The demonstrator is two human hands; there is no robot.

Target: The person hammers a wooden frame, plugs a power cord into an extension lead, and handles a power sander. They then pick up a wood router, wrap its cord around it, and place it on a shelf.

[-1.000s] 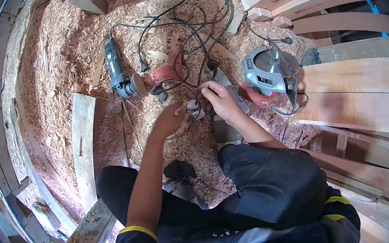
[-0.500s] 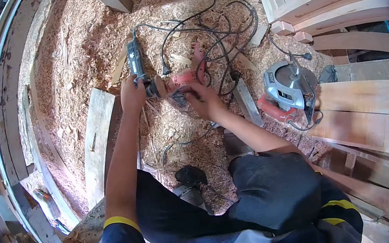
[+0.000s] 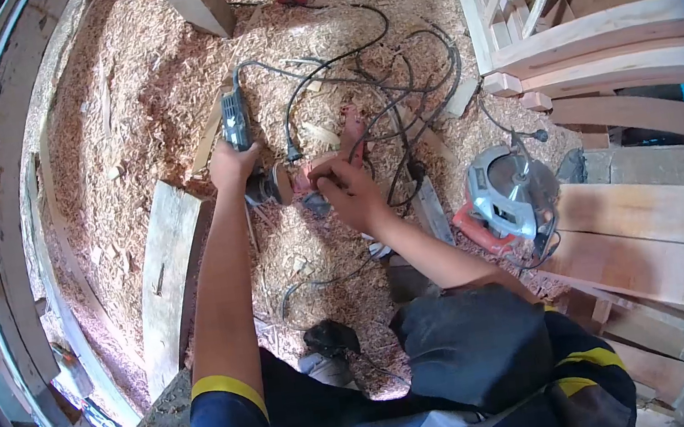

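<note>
The left hand [image 3: 232, 164] was wrapped around the long grey and black grinder tool [image 3: 237, 124], which lay on the sawdust floor [image 3: 130, 112]. The right hand [image 3: 348, 195] had its fingers closed on the small red power tool [image 3: 327, 168] just beside it. Black cords [image 3: 374, 62] lay tangled nearby. A round silver saw [image 3: 512, 191] sat to the right.

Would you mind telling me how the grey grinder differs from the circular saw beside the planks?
The grey grinder is slim and dark; the circular saw is broad, silver and red. The left hand grips the grinder, whereas the saw lies untouched. Both rest on sawdust and trail black cords.
</note>
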